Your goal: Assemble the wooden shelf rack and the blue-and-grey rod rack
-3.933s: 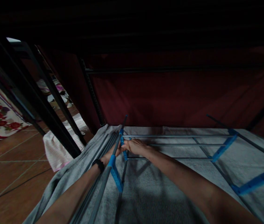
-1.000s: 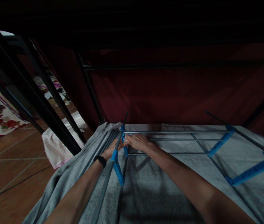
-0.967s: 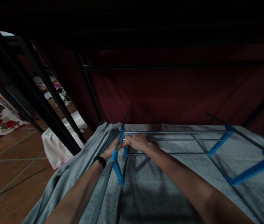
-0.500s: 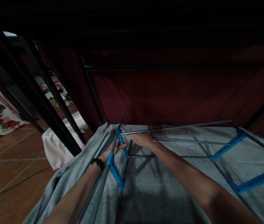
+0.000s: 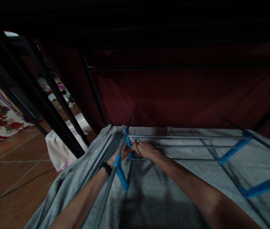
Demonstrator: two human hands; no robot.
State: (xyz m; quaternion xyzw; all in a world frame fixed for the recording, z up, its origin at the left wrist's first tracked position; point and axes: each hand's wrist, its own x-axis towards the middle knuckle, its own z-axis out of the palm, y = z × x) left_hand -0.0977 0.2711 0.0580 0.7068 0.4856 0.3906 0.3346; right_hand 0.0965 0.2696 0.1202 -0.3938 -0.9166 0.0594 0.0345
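Note:
A rack frame of grey metal tubes and blue plastic brackets lies on a grey blanket (image 5: 163, 187). My left hand (image 5: 122, 153), a black band at its wrist, is closed around the far left bracket (image 5: 128, 141), with its fingers partly hidden. Beside it, my right hand (image 5: 145, 150) is closed over the left end of the middle tube (image 5: 194, 147), close against that bracket. The upper tube (image 5: 185, 137) spans from the left bracket to the far right bracket (image 5: 235, 148). Below runs the lower tube (image 5: 185, 159). Nearer me is another left bracket (image 5: 121, 178).
Several loose tubes (image 5: 106, 152) lie left of the frame. A near right bracket (image 5: 266, 185) sits at the right edge. Dark metal posts (image 5: 46, 105) and a maroon cloth (image 5: 173, 98) bound the space. A striped cloth (image 5: 61, 149) rests on the tiled floor (image 5: 13, 171).
The upper tube's right end has come down onto the far right bracket, so it now spans both sides. My right hand has moved slightly down to the middle tube. The left frame side shifted slightly right.

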